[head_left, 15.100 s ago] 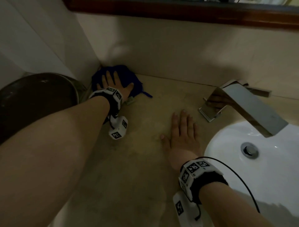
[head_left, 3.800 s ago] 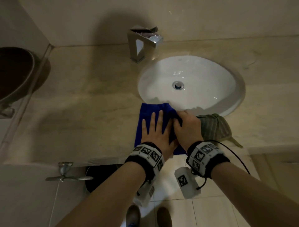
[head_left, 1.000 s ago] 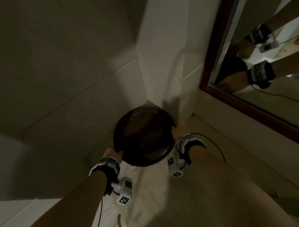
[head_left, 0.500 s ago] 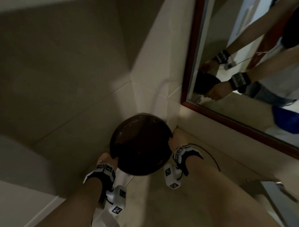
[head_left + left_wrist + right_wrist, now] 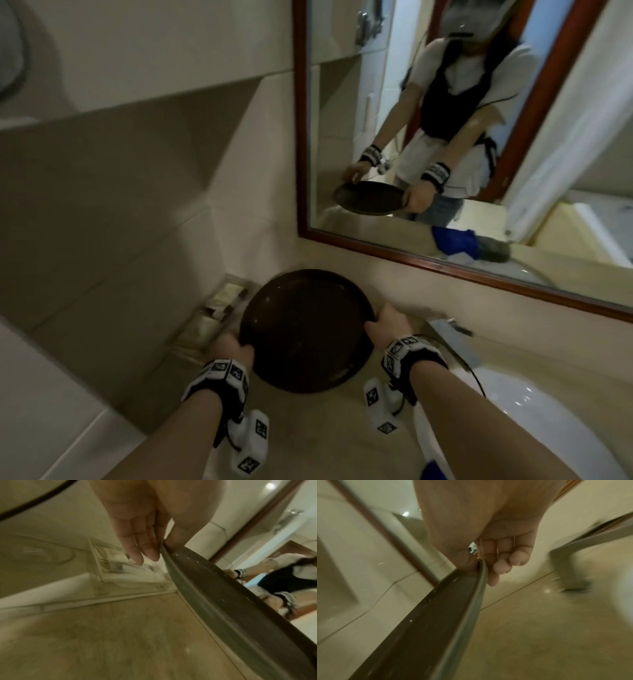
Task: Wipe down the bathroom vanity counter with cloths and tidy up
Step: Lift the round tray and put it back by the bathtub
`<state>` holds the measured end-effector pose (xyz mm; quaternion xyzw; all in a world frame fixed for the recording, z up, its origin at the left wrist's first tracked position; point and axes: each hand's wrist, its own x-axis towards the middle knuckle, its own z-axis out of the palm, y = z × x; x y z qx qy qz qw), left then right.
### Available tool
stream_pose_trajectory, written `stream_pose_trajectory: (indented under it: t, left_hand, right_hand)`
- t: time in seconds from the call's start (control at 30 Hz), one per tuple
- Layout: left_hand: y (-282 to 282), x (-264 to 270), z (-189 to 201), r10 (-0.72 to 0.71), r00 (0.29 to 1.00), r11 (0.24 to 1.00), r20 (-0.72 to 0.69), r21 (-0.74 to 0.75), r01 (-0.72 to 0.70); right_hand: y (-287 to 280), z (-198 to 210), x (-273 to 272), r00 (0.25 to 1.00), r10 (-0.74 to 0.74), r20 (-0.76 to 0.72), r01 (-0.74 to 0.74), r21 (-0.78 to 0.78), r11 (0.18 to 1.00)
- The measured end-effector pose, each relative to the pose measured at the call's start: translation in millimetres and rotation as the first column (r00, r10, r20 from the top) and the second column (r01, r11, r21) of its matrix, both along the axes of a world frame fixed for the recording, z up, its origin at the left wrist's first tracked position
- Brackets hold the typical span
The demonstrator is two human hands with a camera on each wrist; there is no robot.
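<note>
I hold a round dark brown tray (image 5: 305, 329) above the beige vanity counter (image 5: 308, 431), near its back left corner. My left hand (image 5: 233, 346) grips the tray's left rim (image 5: 197, 577), thumb on top and fingers underneath. My right hand (image 5: 385, 323) grips the right rim (image 5: 471, 588) the same way, its fingers curled under the edge. The tray is empty and tilts slightly. A blue cloth (image 5: 452, 240) and a grey-green cloth (image 5: 493, 250) show only as reflections in the mirror, lying on the counter.
A wood-framed mirror (image 5: 301, 144) hangs behind the counter and reflects me. A clear box of small packets (image 5: 222, 308) sits at the counter's left end by the wall. The white sink basin (image 5: 520, 404) and metal faucet (image 5: 590, 539) lie to the right.
The tray has come away from the corner toward the counter's middle and now hangs lower over it. My head has lifted, so more of the mirror shows.
</note>
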<state>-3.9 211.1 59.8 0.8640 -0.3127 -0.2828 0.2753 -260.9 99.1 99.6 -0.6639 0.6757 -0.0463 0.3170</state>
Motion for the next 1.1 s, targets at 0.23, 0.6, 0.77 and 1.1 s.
stream_pose_trajectory:
  t: [0.23,0.6,0.77,1.1]
  left_hand:
    - [-24.4,-109.3,5.4,-0.271,0.961,0.962,-0.051,0.021,0.272]
    - [-11.8,-321.0,29.0,-0.55,0.835,0.835,0.014,0.002,0.55]
    - [16.1,-415.2,38.0,-0.6,0.798,0.799,0.051,-0.002,0.601]
    - [56.0,-585.7,26.0,-0.697,0.714,0.717,0.063,0.073,0.693]
  right_hand:
    - [56.9,6.5,-136.1,0.969,-0.244,-0.043,0.242,-0.036,0.969]
    - [142.4,19.4,-346.9,0.85,-0.527,-0.009,0.522,-0.122,0.844]
    - [179.3,20.7,-438.1,0.851,-0.523,-0.047,0.51,-0.162,0.845]
    - [240.2,0.2,-613.3,0.783,-0.621,-0.021,0.617,-0.095,0.781]
